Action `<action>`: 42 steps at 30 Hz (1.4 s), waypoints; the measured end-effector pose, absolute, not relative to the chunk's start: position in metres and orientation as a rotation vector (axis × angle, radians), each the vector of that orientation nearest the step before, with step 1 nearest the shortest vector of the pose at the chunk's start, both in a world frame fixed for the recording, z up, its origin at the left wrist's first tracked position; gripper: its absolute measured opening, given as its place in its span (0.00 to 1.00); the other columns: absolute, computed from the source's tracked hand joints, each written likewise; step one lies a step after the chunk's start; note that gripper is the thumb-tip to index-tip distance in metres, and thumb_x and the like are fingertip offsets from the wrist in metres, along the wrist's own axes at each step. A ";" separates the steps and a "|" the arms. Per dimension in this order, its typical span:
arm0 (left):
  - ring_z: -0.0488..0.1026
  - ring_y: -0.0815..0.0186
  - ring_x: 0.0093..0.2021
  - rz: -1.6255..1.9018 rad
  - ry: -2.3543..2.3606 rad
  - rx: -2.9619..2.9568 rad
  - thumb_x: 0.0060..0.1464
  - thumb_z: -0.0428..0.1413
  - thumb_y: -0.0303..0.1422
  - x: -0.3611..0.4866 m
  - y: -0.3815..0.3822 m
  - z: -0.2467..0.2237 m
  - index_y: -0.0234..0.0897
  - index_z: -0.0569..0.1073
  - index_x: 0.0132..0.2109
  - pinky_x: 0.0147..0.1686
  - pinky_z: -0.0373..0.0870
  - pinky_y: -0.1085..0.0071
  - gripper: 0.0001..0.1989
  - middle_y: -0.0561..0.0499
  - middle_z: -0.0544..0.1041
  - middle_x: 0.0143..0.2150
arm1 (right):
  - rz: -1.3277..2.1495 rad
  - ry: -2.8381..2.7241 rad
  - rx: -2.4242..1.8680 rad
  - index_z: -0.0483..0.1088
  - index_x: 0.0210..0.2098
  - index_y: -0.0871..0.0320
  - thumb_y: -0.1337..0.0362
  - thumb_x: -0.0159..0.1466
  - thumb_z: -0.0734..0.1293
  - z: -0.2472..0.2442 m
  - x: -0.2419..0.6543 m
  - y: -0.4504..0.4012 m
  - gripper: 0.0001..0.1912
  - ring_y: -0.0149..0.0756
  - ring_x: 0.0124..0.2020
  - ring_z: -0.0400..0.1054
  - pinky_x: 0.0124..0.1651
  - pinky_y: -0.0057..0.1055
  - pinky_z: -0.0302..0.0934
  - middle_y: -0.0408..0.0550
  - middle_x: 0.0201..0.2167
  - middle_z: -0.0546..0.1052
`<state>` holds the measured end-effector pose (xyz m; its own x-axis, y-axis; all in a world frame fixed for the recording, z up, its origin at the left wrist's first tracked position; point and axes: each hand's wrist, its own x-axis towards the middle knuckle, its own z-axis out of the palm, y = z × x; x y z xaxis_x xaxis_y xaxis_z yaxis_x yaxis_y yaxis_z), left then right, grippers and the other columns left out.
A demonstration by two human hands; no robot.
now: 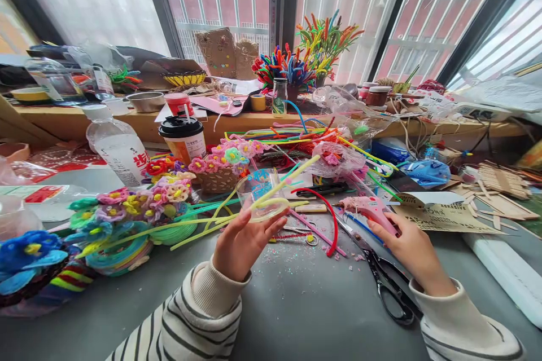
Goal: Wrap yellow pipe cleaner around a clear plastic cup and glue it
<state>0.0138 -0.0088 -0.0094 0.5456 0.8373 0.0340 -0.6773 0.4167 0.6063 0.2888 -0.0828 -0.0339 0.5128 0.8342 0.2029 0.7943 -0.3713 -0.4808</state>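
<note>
My left hand [245, 240] is closed around a clear plastic cup [258, 189] with blue print, its base tilted toward me. Long yellow-green pipe cleaners [292, 179] cross over the cup and stretch to both sides. My right hand [409, 242] is wrapped round the handle of a pink glue gun [368, 207], whose nozzle points left toward the cup. Black-handled scissors [383, 273] lie just below the right hand. A curved red pipe cleaner [331, 220] rests between the hands on the grey table [305, 316].
Pipe-cleaner flowers [127, 208] fill the left side. Behind them stand a plastic bottle [116, 144] and a lidded drink cup [183, 138]. Printed paper [449, 217] and wooden sticks [503, 179] lie at the right. A cluttered ledge [237, 123] runs along the windows.
</note>
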 end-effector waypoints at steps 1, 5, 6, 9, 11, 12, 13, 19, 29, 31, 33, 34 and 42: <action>0.68 0.52 0.51 0.958 0.301 0.608 0.47 0.53 0.34 0.014 -0.009 -0.008 0.36 0.63 0.51 0.57 0.51 0.56 0.23 0.41 0.73 0.47 | 0.094 -1.330 -2.241 0.72 0.33 0.59 0.46 0.51 0.58 -0.036 0.291 -0.085 0.24 0.40 0.30 0.70 0.31 0.31 0.61 0.50 0.31 0.77; 0.67 0.53 0.52 0.930 0.319 0.602 0.48 0.52 0.34 0.013 -0.009 -0.004 0.34 0.56 0.57 0.58 0.51 0.57 0.29 0.40 0.73 0.47 | 0.097 -1.343 -2.277 0.73 0.34 0.58 0.48 0.50 0.60 -0.041 0.300 -0.088 0.22 0.39 0.30 0.70 0.31 0.29 0.60 0.48 0.31 0.78; 0.67 0.53 0.52 0.924 0.317 0.602 0.48 0.52 0.34 0.012 -0.008 -0.003 0.33 0.55 0.58 0.58 0.51 0.57 0.29 0.40 0.74 0.46 | 0.090 -1.340 -2.287 0.73 0.34 0.58 0.48 0.50 0.60 -0.042 0.303 -0.088 0.23 0.39 0.29 0.70 0.31 0.30 0.60 0.48 0.30 0.78; 0.67 0.53 0.52 0.913 0.307 0.608 0.49 0.51 0.34 0.011 -0.007 -0.005 0.33 0.55 0.58 0.58 0.50 0.57 0.29 0.40 0.73 0.47 | 0.052 -1.318 -2.321 0.73 0.35 0.59 0.48 0.50 0.60 -0.045 0.314 -0.084 0.24 0.41 0.29 0.70 0.32 0.32 0.60 0.50 0.30 0.78; 0.66 0.53 0.53 0.913 0.302 0.614 0.49 0.51 0.34 0.011 -0.006 -0.008 0.34 0.57 0.57 0.58 0.49 0.56 0.27 0.40 0.73 0.47 | 0.040 -1.319 -2.334 0.73 0.35 0.59 0.48 0.50 0.61 -0.049 0.320 -0.081 0.24 0.43 0.30 0.70 0.33 0.33 0.60 0.51 0.30 0.78; 0.66 0.53 0.53 0.918 0.298 0.617 0.49 0.51 0.35 0.011 -0.006 -0.009 0.34 0.59 0.55 0.58 0.49 0.56 0.26 0.40 0.73 0.47 | 0.039 -1.326 -2.335 0.73 0.35 0.59 0.49 0.50 0.61 -0.050 0.322 -0.079 0.23 0.43 0.31 0.71 0.34 0.33 0.60 0.51 0.31 0.78; 0.66 0.52 0.52 0.925 0.295 0.620 0.48 0.52 0.35 0.011 -0.005 -0.010 0.34 0.62 0.53 0.58 0.49 0.55 0.24 0.39 0.73 0.47 | 0.041 -1.335 -2.333 0.74 0.35 0.59 0.49 0.50 0.61 -0.053 0.324 -0.077 0.23 0.43 0.32 0.71 0.35 0.33 0.60 0.52 0.32 0.78; 0.68 0.52 0.51 0.927 0.307 0.599 0.47 0.53 0.35 0.011 -0.005 -0.010 0.34 0.68 0.45 0.58 0.50 0.55 0.17 0.40 0.74 0.47 | 0.051 -1.357 -2.309 0.73 0.37 0.60 0.51 0.50 0.61 -0.063 0.323 -0.068 0.22 0.45 0.35 0.71 0.38 0.34 0.61 0.53 0.35 0.78; 0.67 0.52 0.52 0.912 0.288 0.691 0.47 0.52 0.35 0.013 -0.005 -0.016 0.34 0.68 0.44 0.54 0.55 0.56 0.16 0.40 0.74 0.45 | -0.002 -1.282 -2.179 0.72 0.36 0.62 0.47 0.49 0.62 -0.052 0.329 -0.075 0.26 0.46 0.34 0.71 0.37 0.39 0.63 0.54 0.32 0.77; 0.67 0.53 0.51 0.923 0.292 0.707 0.47 0.53 0.35 0.014 -0.004 -0.017 0.34 0.66 0.47 0.52 0.58 0.58 0.19 0.40 0.74 0.45 | -0.091 -1.238 -2.089 0.70 0.40 0.61 0.47 0.52 0.61 -0.034 0.319 -0.084 0.25 0.43 0.37 0.71 0.41 0.38 0.63 0.52 0.36 0.76; 0.68 0.54 0.51 0.940 0.312 0.714 0.47 0.53 0.34 0.015 -0.004 -0.017 0.36 0.61 0.52 0.51 0.60 0.59 0.24 0.41 0.72 0.48 | -0.274 -1.286 -1.768 0.70 0.39 0.58 0.53 0.55 0.63 -0.012 0.298 -0.091 0.17 0.39 0.35 0.70 0.43 0.37 0.61 0.49 0.35 0.76; 0.67 0.54 0.51 0.949 0.328 0.720 0.47 0.54 0.33 0.015 -0.004 -0.017 0.37 0.58 0.55 0.50 0.61 0.60 0.26 0.42 0.71 0.50 | -0.354 -1.373 -1.625 0.70 0.38 0.56 0.57 0.56 0.64 -0.001 0.285 -0.092 0.13 0.37 0.35 0.69 0.44 0.37 0.61 0.48 0.34 0.76; 0.68 0.55 0.50 0.948 0.392 0.820 0.47 0.55 0.32 0.018 -0.008 -0.014 0.42 0.45 0.60 0.49 0.61 0.60 0.37 0.42 0.70 0.51 | -0.547 -1.847 -0.978 0.69 0.43 0.61 0.69 0.54 0.68 0.040 0.192 -0.057 0.16 0.32 0.30 0.66 0.35 0.30 0.63 0.48 0.30 0.73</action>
